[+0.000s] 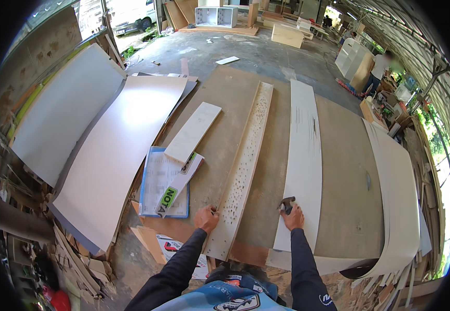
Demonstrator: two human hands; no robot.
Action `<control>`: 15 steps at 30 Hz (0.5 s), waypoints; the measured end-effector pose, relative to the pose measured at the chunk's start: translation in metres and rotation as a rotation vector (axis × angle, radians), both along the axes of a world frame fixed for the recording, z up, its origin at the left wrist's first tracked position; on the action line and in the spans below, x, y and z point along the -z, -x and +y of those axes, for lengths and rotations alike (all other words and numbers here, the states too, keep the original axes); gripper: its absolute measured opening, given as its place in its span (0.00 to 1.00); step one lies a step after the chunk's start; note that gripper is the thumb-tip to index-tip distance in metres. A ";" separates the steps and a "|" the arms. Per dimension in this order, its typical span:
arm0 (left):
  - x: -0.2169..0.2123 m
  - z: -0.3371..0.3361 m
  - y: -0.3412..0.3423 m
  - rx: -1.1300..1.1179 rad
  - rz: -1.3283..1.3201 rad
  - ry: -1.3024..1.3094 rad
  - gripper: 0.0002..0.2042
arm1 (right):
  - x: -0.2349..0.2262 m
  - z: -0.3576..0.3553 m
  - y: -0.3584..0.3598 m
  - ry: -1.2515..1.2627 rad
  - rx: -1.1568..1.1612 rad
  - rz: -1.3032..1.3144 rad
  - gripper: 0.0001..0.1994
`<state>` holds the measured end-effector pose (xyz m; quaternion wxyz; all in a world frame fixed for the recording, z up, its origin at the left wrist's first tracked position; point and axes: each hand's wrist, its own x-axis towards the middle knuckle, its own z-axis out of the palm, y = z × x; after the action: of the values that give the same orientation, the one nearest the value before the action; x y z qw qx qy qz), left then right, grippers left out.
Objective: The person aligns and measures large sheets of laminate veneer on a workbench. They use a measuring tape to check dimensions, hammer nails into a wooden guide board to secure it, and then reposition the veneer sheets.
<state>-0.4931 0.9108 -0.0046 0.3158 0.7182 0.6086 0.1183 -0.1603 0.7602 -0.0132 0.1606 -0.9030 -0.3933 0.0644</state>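
Observation:
A long narrow board [240,179], pale and covered with dark spots or holes, runs away from me across the brown worktable [344,171]. At its near left edge rests my left hand [206,219], fingers curled closed; what they hold, if anything, is too small to make out. My right hand [294,218] is wrapped round a hammer [287,203], its dark head showing above the fingers. The hammer is over the near left edge of a long white panel [303,155] with dark streaks, which lies to the right of the spotted board.
Left on the table are a short white board [194,132], a long printed box [180,184] and a blue-edged folder [165,181]. Large white sheets [126,145] lean further left. A curled white sheet [396,192] borders the right side. Another person [378,70] stands far right.

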 end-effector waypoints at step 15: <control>-0.008 -0.005 -0.003 0.028 0.071 -0.149 0.10 | -0.010 -0.121 0.124 -0.245 -0.086 0.019 0.16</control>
<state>-0.4904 0.9060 0.0036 0.2413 0.7519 0.5989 0.1332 -0.2847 0.6394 -0.0031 0.2707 -0.8583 -0.4349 0.0311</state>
